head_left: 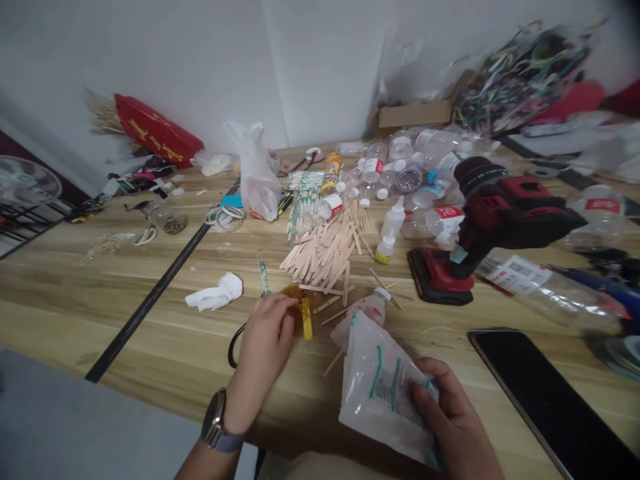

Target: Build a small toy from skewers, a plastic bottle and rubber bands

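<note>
My right hand (450, 413) is closed on the lower right edge of a whitish plastic packet (385, 393) with green print, its thumb lying across the front. Over the wooden table, my left hand (267, 327) has its fingers curled downward beside an amber, net-like thing (295, 293) and a yellow strip (307, 323). What lies under those fingers is hidden. A black loop (234, 347) shows to the left of this hand, and a green-and-white paper-wrapped stick (263, 275) is just beyond it. Behind the packet, a small clear bottle (370, 307) lies on its side.
Flat wooden sticks (325, 250) lie heaped mid-table. A red-and-black cordless drill (480, 227) stands to the right, with a phone (545, 400) nearer. Clear bottles (373, 170), a squeeze bottle (393, 223), a white bag (257, 173) and crumpled tissue (215, 293) are also on the table.
</note>
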`<state>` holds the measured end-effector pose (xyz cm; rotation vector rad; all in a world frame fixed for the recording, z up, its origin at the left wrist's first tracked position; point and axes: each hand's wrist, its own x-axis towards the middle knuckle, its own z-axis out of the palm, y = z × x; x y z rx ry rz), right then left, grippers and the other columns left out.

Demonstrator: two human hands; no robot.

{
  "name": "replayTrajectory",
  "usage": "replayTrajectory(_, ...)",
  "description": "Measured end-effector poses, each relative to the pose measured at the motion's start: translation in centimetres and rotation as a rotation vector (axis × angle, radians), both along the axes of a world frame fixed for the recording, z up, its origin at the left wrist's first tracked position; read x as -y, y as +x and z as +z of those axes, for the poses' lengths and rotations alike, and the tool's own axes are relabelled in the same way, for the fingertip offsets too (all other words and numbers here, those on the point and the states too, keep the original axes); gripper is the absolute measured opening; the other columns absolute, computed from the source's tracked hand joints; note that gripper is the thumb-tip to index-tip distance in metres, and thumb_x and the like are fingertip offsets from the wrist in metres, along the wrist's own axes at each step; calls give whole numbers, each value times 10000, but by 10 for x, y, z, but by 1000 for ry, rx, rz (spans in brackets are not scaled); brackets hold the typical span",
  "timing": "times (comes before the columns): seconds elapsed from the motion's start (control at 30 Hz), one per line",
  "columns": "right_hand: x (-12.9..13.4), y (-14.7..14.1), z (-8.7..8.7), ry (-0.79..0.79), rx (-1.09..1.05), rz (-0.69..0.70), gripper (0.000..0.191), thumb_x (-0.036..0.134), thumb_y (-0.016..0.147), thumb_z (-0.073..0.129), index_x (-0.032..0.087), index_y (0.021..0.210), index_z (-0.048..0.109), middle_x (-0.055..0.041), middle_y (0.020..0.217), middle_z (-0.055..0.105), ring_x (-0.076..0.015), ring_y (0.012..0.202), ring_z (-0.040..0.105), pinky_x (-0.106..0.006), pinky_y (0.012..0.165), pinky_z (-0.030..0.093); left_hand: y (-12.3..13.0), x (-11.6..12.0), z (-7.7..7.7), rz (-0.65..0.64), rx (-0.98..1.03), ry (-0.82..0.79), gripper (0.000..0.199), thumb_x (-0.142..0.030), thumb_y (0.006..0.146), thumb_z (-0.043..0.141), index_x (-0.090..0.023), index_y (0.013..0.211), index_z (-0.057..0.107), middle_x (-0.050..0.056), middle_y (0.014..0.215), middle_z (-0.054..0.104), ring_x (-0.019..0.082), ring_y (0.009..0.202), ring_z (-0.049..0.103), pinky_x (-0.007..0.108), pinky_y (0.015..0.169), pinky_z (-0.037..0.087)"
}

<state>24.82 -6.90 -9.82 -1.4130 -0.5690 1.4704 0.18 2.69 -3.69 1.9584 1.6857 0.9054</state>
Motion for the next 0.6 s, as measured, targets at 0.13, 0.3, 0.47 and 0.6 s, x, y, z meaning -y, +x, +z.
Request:
replayTrajectory(0.13, -1, 2, -4, 77, 136, -37, 413, 506, 697, 789, 252, 932, 563, 40, 694, 631, -178, 612, 573, -235, 517, 454, 14, 18, 17, -63, 118, -186, 343, -369, 929, 416, -181, 1061, 671, 75, 859, 735, 211, 738, 666, 308, 649, 528)
replayTrajectory(0.3, -1, -5, 2, 241, 243, -16, 365, 511, 757, 759, 255, 962, 599, -7, 829, 673, -202, 727, 614, -254, 628, 511, 40, 46, 48, -362, 260, -570, 289, -426, 894, 510, -197, 813, 666, 37, 757, 690, 173, 666, 586, 229, 553, 393)
replayTrajectory(0.47, 1, -24, 21, 409, 166, -69, 479, 577, 848, 655, 338, 1246, 534, -78, 1263, 609, -212, 905, 656, -277, 702, 539, 19, 49, 78, -217, 232, -429, 415, -463, 927, 463, -214, 619, 588, 6, 582, 621, 151, 530, 507, 232, 498, 352)
replayTrajectory(0.6, 4, -24, 29, 398, 230, 11, 345, 559, 916, 562, 335, 1172, 617, -44, 997, 689, -183, 711, 630, -260, 593, 512, -26, 25, 107, 58, 105, -102, 422, -470, 880, 514, -217, 552, 593, -2, 528, 600, 151, 506, 510, 229, 477, 352)
